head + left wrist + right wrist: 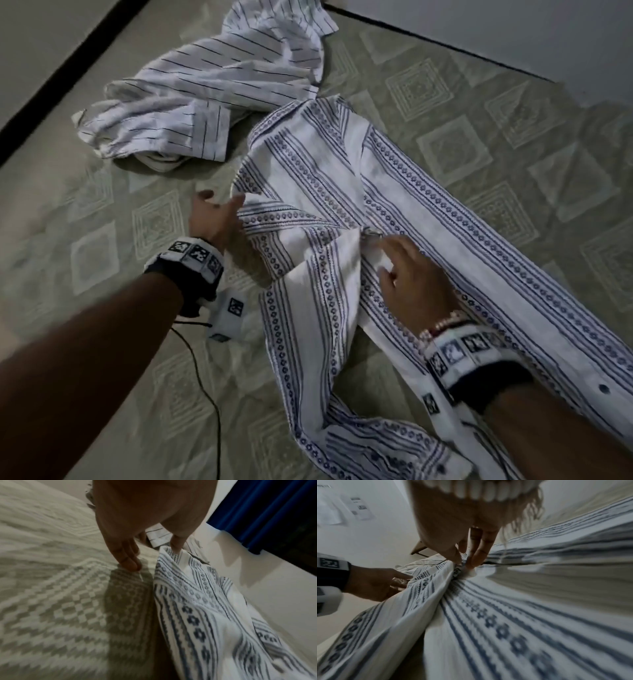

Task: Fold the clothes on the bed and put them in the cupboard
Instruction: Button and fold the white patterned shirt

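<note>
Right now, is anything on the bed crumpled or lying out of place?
Yes. The pinstriped shirt lies crumpled in a heap beyond the patterned shirt, not yet folded. The patterned shirt is bunched at its middle, where the right hand pinches it. The left hand touches its edge.

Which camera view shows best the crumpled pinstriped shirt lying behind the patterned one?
The head view: the pinstriped shirt lies there whole, crumpled on the bed. The left wrist view shows only a small striped piece between the fingers. The right wrist view shows a distant blurred corner.
</note>
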